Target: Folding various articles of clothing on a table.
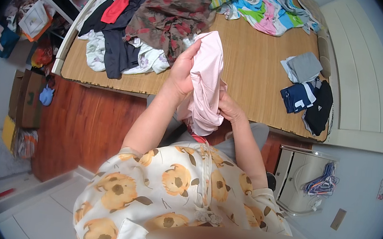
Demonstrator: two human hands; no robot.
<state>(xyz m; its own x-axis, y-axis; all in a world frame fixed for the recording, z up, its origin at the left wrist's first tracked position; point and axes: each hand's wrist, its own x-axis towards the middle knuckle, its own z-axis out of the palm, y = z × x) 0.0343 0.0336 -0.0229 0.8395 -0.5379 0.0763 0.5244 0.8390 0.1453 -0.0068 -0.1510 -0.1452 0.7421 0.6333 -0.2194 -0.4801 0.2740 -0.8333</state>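
Note:
A pale pink cloth garment hangs in loose folds between my two hands, above the near edge of the bed. My left hand grips its upper left side, thumb laid along the fabric. Lower down on the opposite side, my right hand has its fingers closed on the same cloth. Beyond my left hand lies a heap with a sheer brown garment with red flowers, dark trousers, a red garment and white printed cloth.
Folded clothes lie at the bed's right: a grey one, a navy one, a black one. Colourful bedding covers the far side. Hangers rest on a bedside cabinet. Cardboard boxes stand on the left.

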